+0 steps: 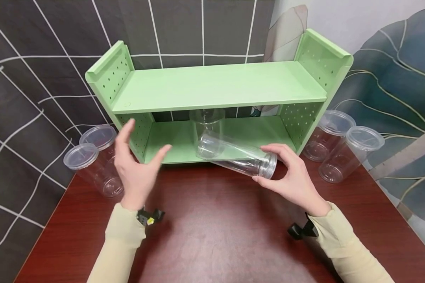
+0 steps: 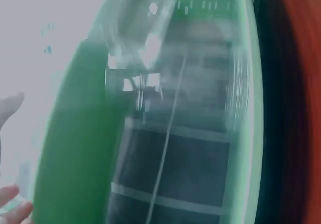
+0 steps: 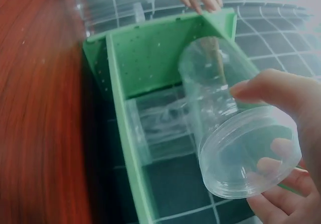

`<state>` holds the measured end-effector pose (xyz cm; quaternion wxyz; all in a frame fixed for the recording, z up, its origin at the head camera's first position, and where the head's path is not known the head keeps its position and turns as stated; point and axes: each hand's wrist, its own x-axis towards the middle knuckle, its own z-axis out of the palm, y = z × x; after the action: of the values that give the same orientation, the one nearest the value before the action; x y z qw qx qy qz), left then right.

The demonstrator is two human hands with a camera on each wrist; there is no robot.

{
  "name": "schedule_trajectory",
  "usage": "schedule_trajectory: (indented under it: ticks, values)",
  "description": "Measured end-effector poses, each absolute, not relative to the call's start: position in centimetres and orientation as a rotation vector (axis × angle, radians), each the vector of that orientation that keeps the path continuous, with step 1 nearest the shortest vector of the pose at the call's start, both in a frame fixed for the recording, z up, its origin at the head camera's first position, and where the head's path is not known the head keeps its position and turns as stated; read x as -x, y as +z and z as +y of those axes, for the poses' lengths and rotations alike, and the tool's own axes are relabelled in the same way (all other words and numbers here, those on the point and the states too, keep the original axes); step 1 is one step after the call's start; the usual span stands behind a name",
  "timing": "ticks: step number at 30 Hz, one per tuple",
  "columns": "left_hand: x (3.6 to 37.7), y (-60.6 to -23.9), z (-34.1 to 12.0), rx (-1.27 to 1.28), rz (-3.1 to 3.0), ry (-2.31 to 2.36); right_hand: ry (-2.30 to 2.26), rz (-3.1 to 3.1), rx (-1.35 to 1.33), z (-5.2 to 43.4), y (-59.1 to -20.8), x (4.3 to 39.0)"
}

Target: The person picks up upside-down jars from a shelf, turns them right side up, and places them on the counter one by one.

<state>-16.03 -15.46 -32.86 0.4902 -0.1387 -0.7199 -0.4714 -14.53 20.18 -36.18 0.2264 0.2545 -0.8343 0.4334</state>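
Right hand (image 1: 297,181) pinches the lidded end of the clear cup (image 1: 233,157), held sideways; left hand (image 1: 136,165) spread, empty. Far end prob. near the shelf cup (image 1: 209,124), so it could knock it; the thin pinch may slip.

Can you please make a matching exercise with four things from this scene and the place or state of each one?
Things:
1. cup in the right hand
2. cup inside the shelf
3. left hand
4. green shelf

Places or states:
A. open, holding nothing
B. standing at the back of the brown table
C. tilted on its side
D. upright on the lower board

Pairs: 1-C, 2-D, 3-A, 4-B
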Motion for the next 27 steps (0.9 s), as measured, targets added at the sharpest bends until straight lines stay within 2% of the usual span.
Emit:
schedule_trajectory:
  ticks: [5, 9, 18, 27]
  values:
    - [15.7, -34.7, -13.0, 0.765, -1.861, -0.994, 1.177, -2.297, -0.779, 19.2, -35.3, 14.1]
    - [15.3, -36.1, -11.5, 0.948, -2.028, -0.828, 1.166, -2.277, -0.852, 18.2, -34.6, 13.7]
    - [14.6, -38.0, -11.7, 0.872, -2.133, -0.756, 1.219, -2.171, -1.014, 15.5, -33.4, 13.0]
    - [13.8, -39.4, -12.7, 0.722, -2.229, -0.805, 1.243, -2.222, -1.050, 13.7, -32.4, 12.3]
